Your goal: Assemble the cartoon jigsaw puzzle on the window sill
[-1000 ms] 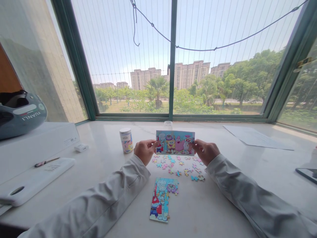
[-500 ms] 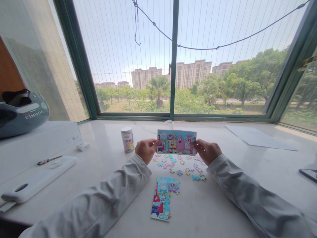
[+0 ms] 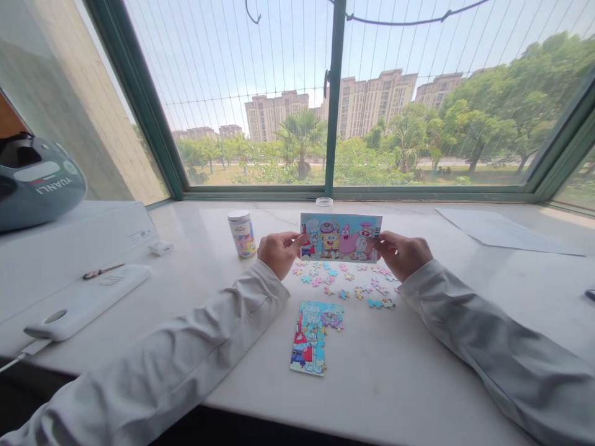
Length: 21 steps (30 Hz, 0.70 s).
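A cartoon picture card point(image 3: 341, 238) is held up in front of me, its printed side facing me. My left hand point(image 3: 280, 253) pinches its left edge between thumb and fingers. At the right edge, my right hand point(image 3: 403, 253) grips it the same way. Below the card lie several loose puzzle pieces point(image 3: 344, 293), scattered on the white tabletop. Closer to me is a partly joined puzzle point(image 3: 310, 339), showing a red figure and a pale blue one, with an uneven right edge.
A lidded jar point(image 3: 242, 234) stands left of my left hand, and a clear round lid-like object point(image 3: 324, 202) sits behind the card. Leftward are a white device point(image 3: 88, 300), a small white adapter point(image 3: 160, 247) and a helmet point(image 3: 39, 179) on a white box. Paper sheets point(image 3: 506, 232) lie at right.
My view has tilted down and come somewhat closer, so the table's near edge shows more. Both hands still hold the picture card; the puzzle pieces appear unmoved.
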Each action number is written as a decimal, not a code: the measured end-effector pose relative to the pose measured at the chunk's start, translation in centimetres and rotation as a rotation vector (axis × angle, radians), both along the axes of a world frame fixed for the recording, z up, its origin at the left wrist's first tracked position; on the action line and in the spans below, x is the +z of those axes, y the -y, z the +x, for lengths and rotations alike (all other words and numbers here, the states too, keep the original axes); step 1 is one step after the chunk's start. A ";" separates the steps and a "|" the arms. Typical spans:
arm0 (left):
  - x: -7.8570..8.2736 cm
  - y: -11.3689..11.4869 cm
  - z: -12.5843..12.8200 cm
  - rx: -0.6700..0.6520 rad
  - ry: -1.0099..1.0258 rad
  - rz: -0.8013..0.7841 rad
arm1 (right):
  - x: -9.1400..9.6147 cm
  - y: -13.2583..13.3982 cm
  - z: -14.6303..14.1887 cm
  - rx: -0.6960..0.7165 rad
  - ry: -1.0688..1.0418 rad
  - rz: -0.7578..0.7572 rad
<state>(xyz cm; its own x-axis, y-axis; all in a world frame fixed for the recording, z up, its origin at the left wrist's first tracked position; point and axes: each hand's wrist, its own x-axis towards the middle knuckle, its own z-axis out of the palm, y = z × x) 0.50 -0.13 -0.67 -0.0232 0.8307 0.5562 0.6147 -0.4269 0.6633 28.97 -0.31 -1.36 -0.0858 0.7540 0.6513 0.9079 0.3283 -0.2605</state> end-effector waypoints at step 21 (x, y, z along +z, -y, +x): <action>0.3 0.3 0.1 0.015 -0.016 0.023 | 0.3 0.4 -0.3 0.007 -0.014 -0.019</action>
